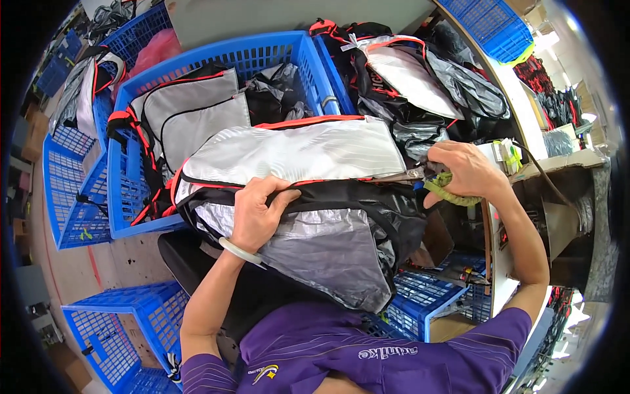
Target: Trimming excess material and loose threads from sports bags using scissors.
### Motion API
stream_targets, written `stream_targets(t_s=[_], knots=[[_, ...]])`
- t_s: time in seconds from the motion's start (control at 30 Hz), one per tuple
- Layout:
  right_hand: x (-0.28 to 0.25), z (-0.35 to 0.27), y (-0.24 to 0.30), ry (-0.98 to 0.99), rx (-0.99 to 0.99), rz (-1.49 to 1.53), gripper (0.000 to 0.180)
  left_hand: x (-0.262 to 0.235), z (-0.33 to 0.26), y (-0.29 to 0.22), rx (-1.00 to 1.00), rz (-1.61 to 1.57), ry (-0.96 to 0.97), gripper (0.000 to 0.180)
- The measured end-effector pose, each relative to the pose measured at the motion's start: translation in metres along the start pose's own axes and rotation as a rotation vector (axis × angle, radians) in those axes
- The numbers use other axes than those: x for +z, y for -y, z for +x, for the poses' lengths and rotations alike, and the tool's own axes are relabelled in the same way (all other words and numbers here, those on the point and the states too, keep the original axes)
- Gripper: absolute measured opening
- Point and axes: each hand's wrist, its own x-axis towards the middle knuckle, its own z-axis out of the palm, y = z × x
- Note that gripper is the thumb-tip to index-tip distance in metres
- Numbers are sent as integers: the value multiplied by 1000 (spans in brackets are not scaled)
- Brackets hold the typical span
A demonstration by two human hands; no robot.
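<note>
left hand (257,213) gripping grey-black backpack (308,190) edge, right hand (462,172) pinching yellow-green tool (446,187) at its zipper end, blue crate (216,65) behind

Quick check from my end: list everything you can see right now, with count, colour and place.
backpack: one, silver-grey and black with red piping, across the lap, centre
blue crates: several, blue plastic lattice, behind and to the left
backpack panels: a few, grey with red trim, in the big crate
pile of bags: count unclear, black, grey and red, upper right
yellow-green tool: one, kind unclear, under the right hand
bangle: one, pale, left wrist
purple shirt: one, bottom centre
left hand: gripping the backpack's black edge
right hand: at the backpack's right end, on the tool
</note>
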Motion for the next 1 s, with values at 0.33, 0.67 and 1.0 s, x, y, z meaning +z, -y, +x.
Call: stream_targets(t_s=[0.33, 0.67, 1.0], knots=[[20, -11, -3, 61, 111, 174, 61, 4, -1, 3, 37, -20, -49, 12], [5, 17, 21, 54, 10, 46, 67, 5, -3, 3, 35, -21, -77, 13], [16, 24, 13, 49, 74, 222, 56, 8, -4, 3, 115, 80, -175, 18]])
